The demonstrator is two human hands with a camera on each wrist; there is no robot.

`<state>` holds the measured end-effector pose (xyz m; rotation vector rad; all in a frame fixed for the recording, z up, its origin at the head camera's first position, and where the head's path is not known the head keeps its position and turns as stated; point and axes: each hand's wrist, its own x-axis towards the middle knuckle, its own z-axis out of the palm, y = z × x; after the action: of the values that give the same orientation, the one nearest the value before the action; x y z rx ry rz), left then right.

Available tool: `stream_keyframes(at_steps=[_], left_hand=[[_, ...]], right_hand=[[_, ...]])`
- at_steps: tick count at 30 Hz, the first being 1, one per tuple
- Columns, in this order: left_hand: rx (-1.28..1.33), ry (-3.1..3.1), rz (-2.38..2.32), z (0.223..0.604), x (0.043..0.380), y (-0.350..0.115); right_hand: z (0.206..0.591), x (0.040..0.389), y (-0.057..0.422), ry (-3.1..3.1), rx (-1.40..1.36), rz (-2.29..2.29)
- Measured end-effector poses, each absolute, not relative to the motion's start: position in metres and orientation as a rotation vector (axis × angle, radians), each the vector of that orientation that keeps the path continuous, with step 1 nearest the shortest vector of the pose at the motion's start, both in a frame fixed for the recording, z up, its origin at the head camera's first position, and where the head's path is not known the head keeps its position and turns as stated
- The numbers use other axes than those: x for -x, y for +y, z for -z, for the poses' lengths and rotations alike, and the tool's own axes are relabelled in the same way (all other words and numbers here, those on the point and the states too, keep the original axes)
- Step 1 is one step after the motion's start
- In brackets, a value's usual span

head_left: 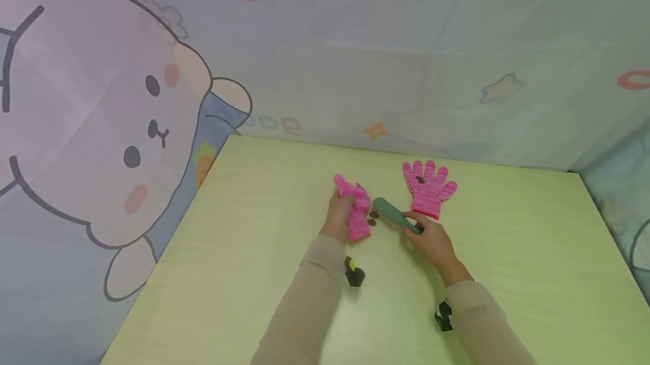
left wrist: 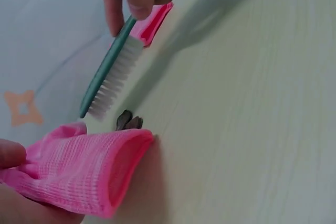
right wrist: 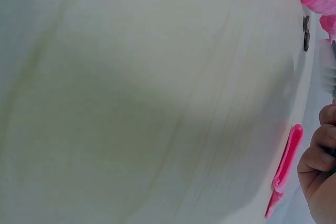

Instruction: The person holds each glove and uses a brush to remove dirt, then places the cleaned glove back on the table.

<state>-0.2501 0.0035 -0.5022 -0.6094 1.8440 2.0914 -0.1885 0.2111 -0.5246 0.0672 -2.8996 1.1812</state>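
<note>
My left hand (head_left: 339, 214) grips a pink knitted glove (head_left: 359, 214) above the table; its cuff opening faces the camera in the left wrist view. In my right hand (head_left: 431, 241) is a green-handled brush (head_left: 393, 212) with pale bristles (left wrist: 116, 77), held by the handle. The brush head is close to the held glove; I cannot tell whether they touch. Small dark brown bits (left wrist: 128, 121) lie on the table beneath them. A second pink glove (head_left: 429, 191) lies flat behind my right hand, fingers spread, with a dark brown piece (head_left: 420, 180) on it.
The pale yellow-green table (head_left: 244, 229) reaches back to a hanging cloth (head_left: 386, 60) with cartoon prints. Black wrist devices (head_left: 355, 275) show beside both forearms, above the table.
</note>
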Motion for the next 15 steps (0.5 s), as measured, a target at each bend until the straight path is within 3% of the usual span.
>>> stream_keyframes(at_steps=[15], left_hand=[[0.3,2.466,-1.608,0.53,0.275,-0.024]], right_hand=[[0.522,0.189,0.218,-2.939,0.032,-1.17]])
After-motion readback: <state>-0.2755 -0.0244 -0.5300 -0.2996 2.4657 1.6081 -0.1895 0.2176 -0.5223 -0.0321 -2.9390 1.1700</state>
